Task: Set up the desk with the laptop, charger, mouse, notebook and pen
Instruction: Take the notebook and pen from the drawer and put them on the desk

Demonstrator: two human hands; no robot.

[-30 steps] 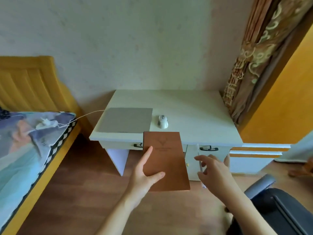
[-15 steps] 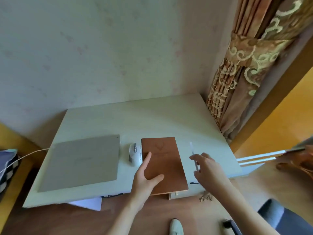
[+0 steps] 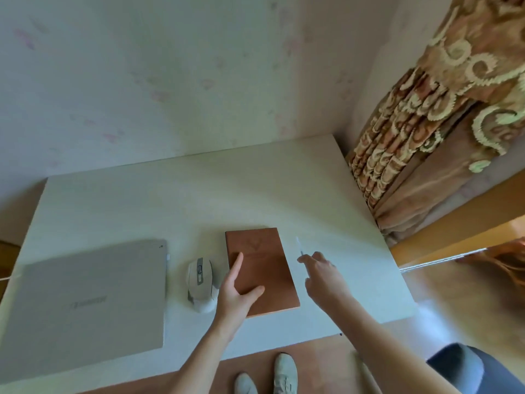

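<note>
A brown notebook (image 3: 264, 268) lies flat on the white desk (image 3: 199, 200), right of the white mouse (image 3: 200, 280). My left hand (image 3: 235, 294) rests on the notebook's near left corner, forefinger and thumb spread straight on the cover. My right hand (image 3: 324, 277) pinches a thin white pen (image 3: 299, 245) just right of the notebook, low over the desk. A closed grey laptop (image 3: 85, 305) sits at the desk's near left. A white cable (image 3: 4, 278) shows at the frame's left edge beside the laptop.
The desk stands against a pale wall. A patterned brown curtain (image 3: 426, 137) hangs at its right end. A dark chair seat (image 3: 468, 368) is at the lower right, and my shoes (image 3: 284, 371) are on the wooden floor below the front edge.
I have come up to the desk. The notebook went from held in front of the desk to lying flat beside the mouse. My right hand brought the pen over the desk.
</note>
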